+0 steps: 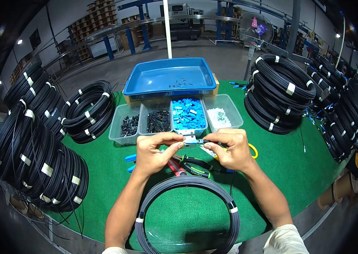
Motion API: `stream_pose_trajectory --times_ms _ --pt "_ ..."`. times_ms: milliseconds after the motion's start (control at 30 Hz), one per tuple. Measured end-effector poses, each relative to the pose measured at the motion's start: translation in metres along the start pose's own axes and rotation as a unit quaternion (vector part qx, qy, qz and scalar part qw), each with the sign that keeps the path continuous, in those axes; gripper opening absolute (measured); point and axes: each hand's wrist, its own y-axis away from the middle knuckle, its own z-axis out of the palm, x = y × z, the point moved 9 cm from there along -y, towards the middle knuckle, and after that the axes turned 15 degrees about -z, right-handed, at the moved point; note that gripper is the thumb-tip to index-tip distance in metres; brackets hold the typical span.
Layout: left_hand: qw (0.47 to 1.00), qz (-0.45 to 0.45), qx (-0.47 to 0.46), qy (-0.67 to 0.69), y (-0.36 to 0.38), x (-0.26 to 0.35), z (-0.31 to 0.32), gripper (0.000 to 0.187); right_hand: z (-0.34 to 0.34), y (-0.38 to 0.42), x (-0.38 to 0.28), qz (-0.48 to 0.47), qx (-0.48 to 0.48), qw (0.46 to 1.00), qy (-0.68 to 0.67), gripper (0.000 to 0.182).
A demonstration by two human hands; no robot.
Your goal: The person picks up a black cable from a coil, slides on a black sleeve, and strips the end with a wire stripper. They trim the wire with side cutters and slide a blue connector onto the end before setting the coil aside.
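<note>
Head view: left hand [155, 150] and right hand [229, 148] pinch a small connector piece [192, 141] on the cable end between fingertips above the green table [102, 165], apparently mid-assembly; seating it next calls for fine alignment.

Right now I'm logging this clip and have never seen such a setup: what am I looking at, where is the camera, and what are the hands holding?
There is no machine here: a person works with two bare hands, and the single camera sits on their head, looking forward and down.

The left hand and right hand meet over a green mat, pinching a small connector piece between their fingertips; its details are too small to tell.

Just below the hands lie pliers. Nearest the person is a coil of black cable. Behind the hands stand four clear bins of small black, blue and white parts, with a blue tray behind them. Stacks of cable coils sit on both sides.
</note>
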Motion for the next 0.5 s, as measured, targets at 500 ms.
stream_pose_trajectory --times_ms 500 --pt "0.997 -0.001 -0.001 0.076 -0.001 -0.008 -0.002 0.028 0.007 -0.001 -0.003 -0.038 -0.022 0.999 -0.021 0.018"
